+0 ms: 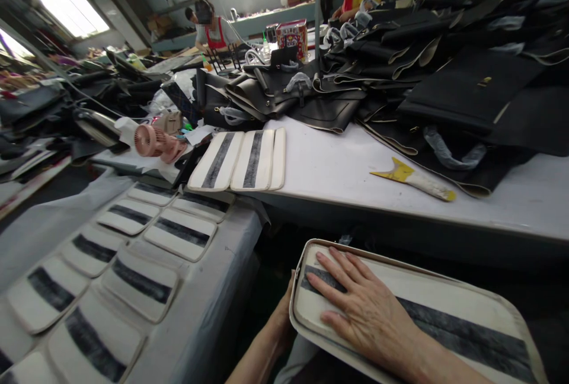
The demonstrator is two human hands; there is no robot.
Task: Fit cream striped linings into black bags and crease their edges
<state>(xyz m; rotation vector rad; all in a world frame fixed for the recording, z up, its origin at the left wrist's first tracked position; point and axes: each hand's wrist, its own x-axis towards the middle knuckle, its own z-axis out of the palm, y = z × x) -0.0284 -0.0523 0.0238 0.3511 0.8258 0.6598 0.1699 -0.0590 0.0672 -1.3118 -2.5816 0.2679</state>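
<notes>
A cream panel with a dark stripe (444, 313) lies across my lap at the bottom of the view. My right hand (360, 307) rests flat on its left end, fingers stretched and spread. My left hand (284, 313) is under the panel's left edge and holds it from below; only its wrist and part of the palm show. More panels of the same kind (240, 162) lie stacked at the near edge of the white table (338, 165).
Several striped panels (133, 253) lie in rows on a grey-covered surface at left. A yellow-tipped scraper (415, 179) lies on the table. Black leather pieces (444, 76) are piled behind. A pink fan (151, 141) sits at left. Two people work at the back.
</notes>
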